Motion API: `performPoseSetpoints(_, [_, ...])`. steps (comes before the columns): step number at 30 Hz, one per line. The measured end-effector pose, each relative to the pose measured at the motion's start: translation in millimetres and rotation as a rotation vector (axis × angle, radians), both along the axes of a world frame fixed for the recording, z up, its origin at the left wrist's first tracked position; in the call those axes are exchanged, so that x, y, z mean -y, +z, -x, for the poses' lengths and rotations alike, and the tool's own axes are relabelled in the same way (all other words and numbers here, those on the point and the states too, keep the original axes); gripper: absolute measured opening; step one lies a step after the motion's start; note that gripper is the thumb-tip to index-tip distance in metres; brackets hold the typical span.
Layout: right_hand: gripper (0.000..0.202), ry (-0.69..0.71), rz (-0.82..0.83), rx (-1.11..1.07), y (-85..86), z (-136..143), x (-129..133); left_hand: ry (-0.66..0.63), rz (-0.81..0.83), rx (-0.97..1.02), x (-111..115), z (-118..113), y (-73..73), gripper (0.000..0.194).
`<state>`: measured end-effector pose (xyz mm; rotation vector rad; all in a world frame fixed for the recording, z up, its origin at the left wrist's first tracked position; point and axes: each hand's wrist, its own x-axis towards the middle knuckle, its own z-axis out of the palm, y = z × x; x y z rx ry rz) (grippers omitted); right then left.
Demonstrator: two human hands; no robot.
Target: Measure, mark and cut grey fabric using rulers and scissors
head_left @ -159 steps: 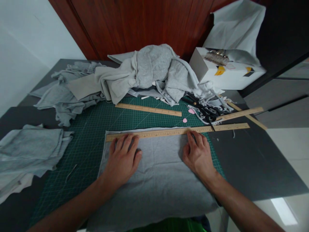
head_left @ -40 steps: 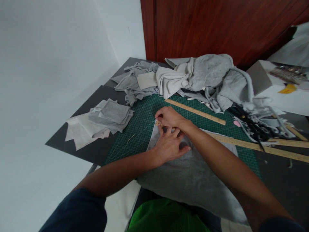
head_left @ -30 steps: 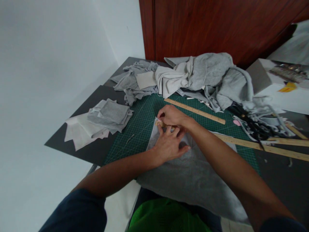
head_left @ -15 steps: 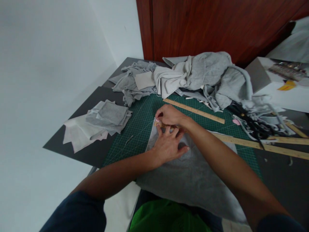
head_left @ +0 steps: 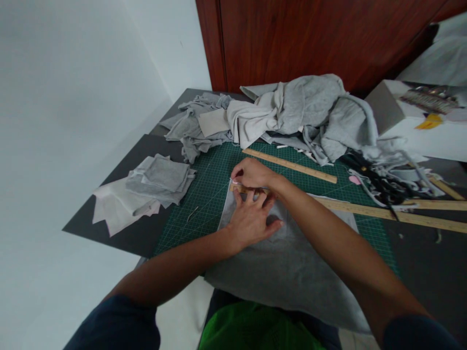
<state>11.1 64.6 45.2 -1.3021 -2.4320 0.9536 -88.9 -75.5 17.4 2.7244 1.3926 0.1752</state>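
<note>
Grey fabric [head_left: 292, 272] lies over the cutting mat and hangs down toward my lap. Across its top part runs a long wooden ruler [head_left: 368, 210], partly hidden by my hands. My left hand [head_left: 250, 221] presses on the ruler's left end and the fabric with spread fingers. Just above it, my right hand [head_left: 251, 172] is closed in a pinch at the fabric's top left corner. A small pale pink piece, like tailor's chalk [head_left: 235, 182], shows at its fingertips. The right wrist crosses over the ruler.
A shorter wooden ruler [head_left: 292, 165] lies on the green cutting mat [head_left: 207, 194]. Folded grey pieces [head_left: 164, 177] sit at left. Heaped grey cloth [head_left: 310, 104] lines the back. Black-handled scissors [head_left: 390, 187], scraps and a white box [head_left: 394, 107] are at right.
The view has shifted slightly. Both hands keep almost the same place on the ruler and fabric, with the right hand still pinching at the corner.
</note>
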Motion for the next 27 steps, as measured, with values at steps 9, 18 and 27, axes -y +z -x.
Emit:
performPoseSetpoints(9, [0.021, 0.023, 0.050, 0.023, 2.9, -14, -1, 0.007, 0.012, -0.016, -1, 0, -0.5, 0.076])
performPoseSetpoints(18, [0.016, 0.036, 0.066, 0.046, 2.7, -26, -1, 0.018, 0.008, -0.030, -1, 0, -0.5, 0.075])
performPoseSetpoints(27, [0.021, 0.030, 0.057, 0.023, 2.1, -29, 4, 0.021, 0.005, -0.025, -1, -1, -0.1, 0.074])
